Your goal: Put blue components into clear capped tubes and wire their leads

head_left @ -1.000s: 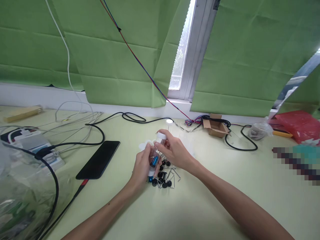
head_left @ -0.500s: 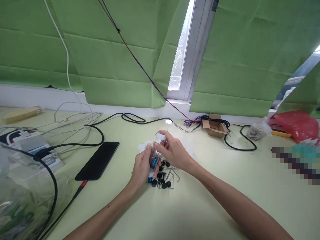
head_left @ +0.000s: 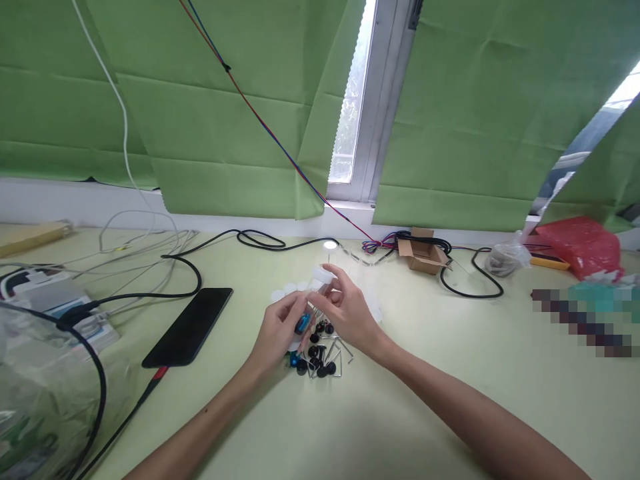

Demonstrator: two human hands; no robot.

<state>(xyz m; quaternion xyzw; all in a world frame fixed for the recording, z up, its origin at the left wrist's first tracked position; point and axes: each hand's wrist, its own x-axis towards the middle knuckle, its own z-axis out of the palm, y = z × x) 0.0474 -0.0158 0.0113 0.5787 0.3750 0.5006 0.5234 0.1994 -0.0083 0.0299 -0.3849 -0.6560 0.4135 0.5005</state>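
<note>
My left hand [head_left: 277, 333] and my right hand [head_left: 345, 312] meet over the middle of the pale green table [head_left: 400, 413]. Together they hold a small clear vial [head_left: 313, 308] with a white cap [head_left: 323, 275]. The left hand grips its lower end, where a blue part [head_left: 302, 323] shows inside. Fingertips of the right hand pinch the vial just below the cap. Under the hands lies a pile of small black knobs [head_left: 316, 357] and bent metal hex keys [head_left: 343, 352]. Flat white discs [head_left: 286, 291] lie just beyond.
A black phone [head_left: 188, 326] lies left of the hands, among black cables [head_left: 180, 283]. A clear plastic bag [head_left: 40, 393] fills the near left corner. At the back right stand a small open cardboard box [head_left: 423, 252], a small bag [head_left: 506, 257] and a red bag [head_left: 580, 245].
The view has shifted a little, moving everything left and down. Both hands have sunk slightly toward the table, still holding the vial between them.
</note>
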